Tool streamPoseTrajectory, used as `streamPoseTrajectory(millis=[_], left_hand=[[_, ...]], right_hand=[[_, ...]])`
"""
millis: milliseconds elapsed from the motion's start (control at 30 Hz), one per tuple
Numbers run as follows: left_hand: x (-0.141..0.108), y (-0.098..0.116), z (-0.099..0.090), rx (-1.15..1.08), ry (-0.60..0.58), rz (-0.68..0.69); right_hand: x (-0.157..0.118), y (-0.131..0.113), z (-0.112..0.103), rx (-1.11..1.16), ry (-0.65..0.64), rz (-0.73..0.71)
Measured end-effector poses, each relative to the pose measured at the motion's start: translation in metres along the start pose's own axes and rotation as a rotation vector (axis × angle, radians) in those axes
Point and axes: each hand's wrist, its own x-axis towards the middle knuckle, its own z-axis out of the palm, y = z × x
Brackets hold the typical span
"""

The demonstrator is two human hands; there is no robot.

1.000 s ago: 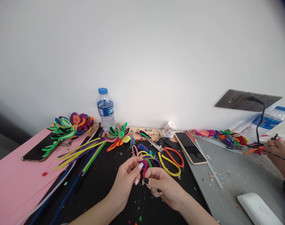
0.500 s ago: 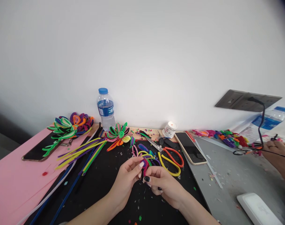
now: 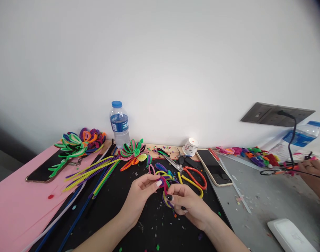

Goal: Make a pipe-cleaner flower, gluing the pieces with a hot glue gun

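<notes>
My left hand (image 3: 138,194) pinches a small bundle of bent, multicoloured pipe cleaners (image 3: 165,189) between thumb and fingertips. With thumb and forefinger, my right hand (image 3: 188,202) grips the magenta end of the same bundle, just right of my left fingertips. Purple, yellow and green loops show around and below the fingers; part of the bundle is hidden by them. Right behind my hands lie several short looped pipe cleaners (image 3: 160,166) and scissors (image 3: 193,175) with one red and one yellow handle.
A water bottle (image 3: 119,126) stands by the wall, near a finished-looking pipe-cleaner flower (image 3: 135,151). Straight pipe cleaners (image 3: 96,170) lie left. A paper cup (image 3: 190,146) and a phone (image 3: 215,168) are at right. Another person's hand (image 3: 313,171) works at the far right.
My right hand has shifted slightly right and is turned a little, keeping its pinch. More of the bundle's yellow and purple loops now show below my fingers. The view has tilted slightly.
</notes>
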Motion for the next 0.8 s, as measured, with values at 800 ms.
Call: streamPoseTrajectory(millis=[800], left_hand=[[0.0009,-0.0025,-0.0059,-0.053,-0.209,-0.092]], right_hand=[[0.0022,-0.0028,-0.0100,-0.063,-0.048,0.080]])
